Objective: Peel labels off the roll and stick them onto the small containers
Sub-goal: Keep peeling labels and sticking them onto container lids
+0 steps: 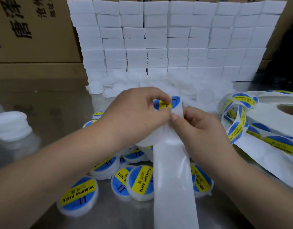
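Label (165, 104): blue disc crossed by a yellow band with black print. Backing strip (174, 179): plain glossy white. Containers (140, 182) near the front edge of the tabletop (59, 100): translucent white, each topped blue with a yellow band and black lettering, "SOLDERING PASTE". Roll (266, 116), right edge: white, its loose tail carrying repeated blue-and-yellow discs. Boxes (167, 38) along the far edge: uniform white. Cartons (26, 38), far left corner: brown with black characters. Tabletop: grey, reflective.
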`<state>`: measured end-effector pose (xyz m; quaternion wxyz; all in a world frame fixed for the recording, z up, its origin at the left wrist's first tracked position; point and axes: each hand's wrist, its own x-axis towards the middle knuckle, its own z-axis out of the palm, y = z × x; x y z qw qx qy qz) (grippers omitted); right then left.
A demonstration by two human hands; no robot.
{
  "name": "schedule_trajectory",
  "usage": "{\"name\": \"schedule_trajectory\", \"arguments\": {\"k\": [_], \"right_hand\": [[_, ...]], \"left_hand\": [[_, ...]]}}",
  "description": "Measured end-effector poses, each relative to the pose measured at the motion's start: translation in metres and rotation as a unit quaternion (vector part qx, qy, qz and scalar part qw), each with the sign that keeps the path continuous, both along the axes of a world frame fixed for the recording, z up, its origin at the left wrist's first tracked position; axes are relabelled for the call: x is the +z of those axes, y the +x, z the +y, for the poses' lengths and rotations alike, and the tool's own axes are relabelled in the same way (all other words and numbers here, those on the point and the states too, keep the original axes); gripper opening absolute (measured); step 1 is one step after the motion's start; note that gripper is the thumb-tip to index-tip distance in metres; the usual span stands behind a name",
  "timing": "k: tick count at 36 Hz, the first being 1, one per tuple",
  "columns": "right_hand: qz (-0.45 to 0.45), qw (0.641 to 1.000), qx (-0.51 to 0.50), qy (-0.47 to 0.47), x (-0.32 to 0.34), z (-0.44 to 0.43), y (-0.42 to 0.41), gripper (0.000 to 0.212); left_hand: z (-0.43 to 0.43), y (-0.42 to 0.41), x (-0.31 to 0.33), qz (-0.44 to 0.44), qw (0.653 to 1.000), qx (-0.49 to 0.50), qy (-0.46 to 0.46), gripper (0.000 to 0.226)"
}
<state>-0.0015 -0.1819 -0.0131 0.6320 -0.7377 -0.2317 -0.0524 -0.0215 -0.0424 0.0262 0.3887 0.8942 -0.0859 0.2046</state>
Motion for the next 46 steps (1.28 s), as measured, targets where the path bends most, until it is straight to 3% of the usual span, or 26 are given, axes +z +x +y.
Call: {"name": "schedule_trajectory", "arguments": {"k": [3, 7, 13, 17, 23, 33, 42, 46], "right_hand": [[-0.005, 1.0, 0.002, 0.0, -0.001, 0.001, 0.0, 0.028], [0.015, 0.999, 0.041, 0.0, -0.002, 0.001, 0.0, 0.023], [-0.019, 0.998, 0.058, -0.016, -0.003, 0.0, 0.002, 0.03], [-0.054, 0.996, 0.062, -0.04, -0.003, 0.0, 0.003, 0.034], [-0.061, 0.993, 0.078, -0.056, -0.006, 0.001, 0.005, 0.017], [-0.066, 0.993, 0.081, -0.055, -0.006, -0.001, 0.005, 0.028], [-0.05, 0.994, 0.086, -0.039, -0.004, -0.001, 0.006, 0.054], [-0.049, 0.996, 0.065, -0.028, -0.004, -0.001, 0.006, 0.059]], "left_hand": [[0.005, -0.002, 0.0, 0.002, 0.995, 0.013, 0.099, 0.019], [0.01, -0.005, 0.005, -0.004, 0.982, 0.008, 0.186, 0.027], [0.011, -0.011, 0.015, 0.018, 0.97, -0.003, 0.243, 0.023], [0.01, -0.012, 0.016, 0.001, 0.965, 0.006, 0.261, 0.031], [0.014, -0.008, 0.017, 0.005, 0.968, 0.031, 0.249, 0.025], [0.017, -0.005, 0.018, 0.005, 0.976, 0.017, 0.218, 0.026], [0.022, -0.004, 0.02, -0.02, 0.98, 0.019, 0.199, 0.02], [0.024, -0.004, 0.023, -0.086, 0.965, 0.111, 0.223, 0.022]]}}
